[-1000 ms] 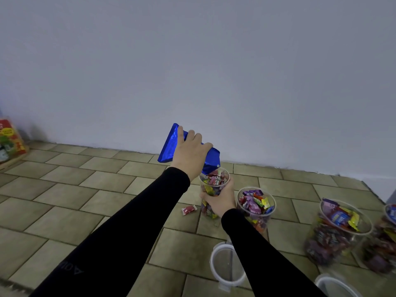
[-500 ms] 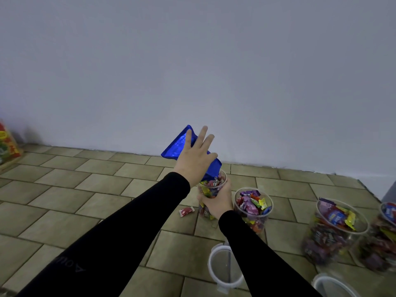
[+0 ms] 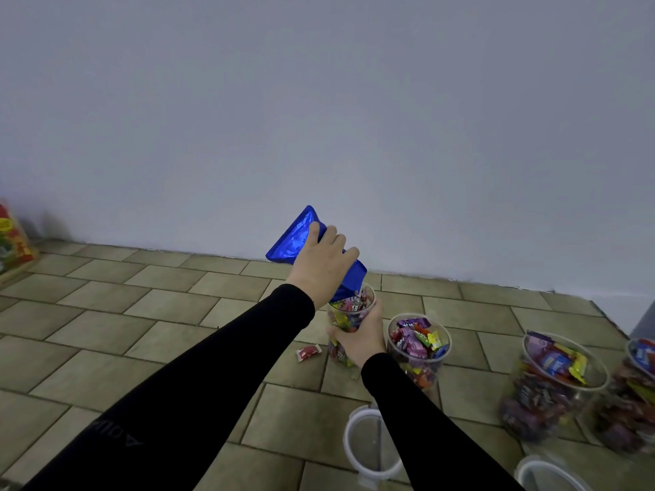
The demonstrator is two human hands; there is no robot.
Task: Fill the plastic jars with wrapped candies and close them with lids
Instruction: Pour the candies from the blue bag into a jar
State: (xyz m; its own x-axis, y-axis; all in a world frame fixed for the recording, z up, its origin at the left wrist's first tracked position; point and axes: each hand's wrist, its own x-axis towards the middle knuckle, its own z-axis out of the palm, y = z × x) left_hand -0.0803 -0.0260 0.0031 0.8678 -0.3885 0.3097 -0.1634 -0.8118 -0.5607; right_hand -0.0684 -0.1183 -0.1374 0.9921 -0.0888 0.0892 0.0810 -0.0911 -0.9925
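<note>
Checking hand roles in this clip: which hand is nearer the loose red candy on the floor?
Right. The right hand grips the jar just right of the red candy, low by the floor. The left hand holds the blue bag higher, above the jar.

I hold a clear plastic jar upright in my right hand, on the tiled floor near the wall edge. It is nearly full of wrapped candies. With my left hand I tilt a shiny blue bag, its mouth down at the jar's rim. Just beside stands a second open jar, full. Two more filled jars stand toward the right edge. One red candy lies on the floor beside my jar. Two white-rimmed lids lie flat toward the near edge.
</note>
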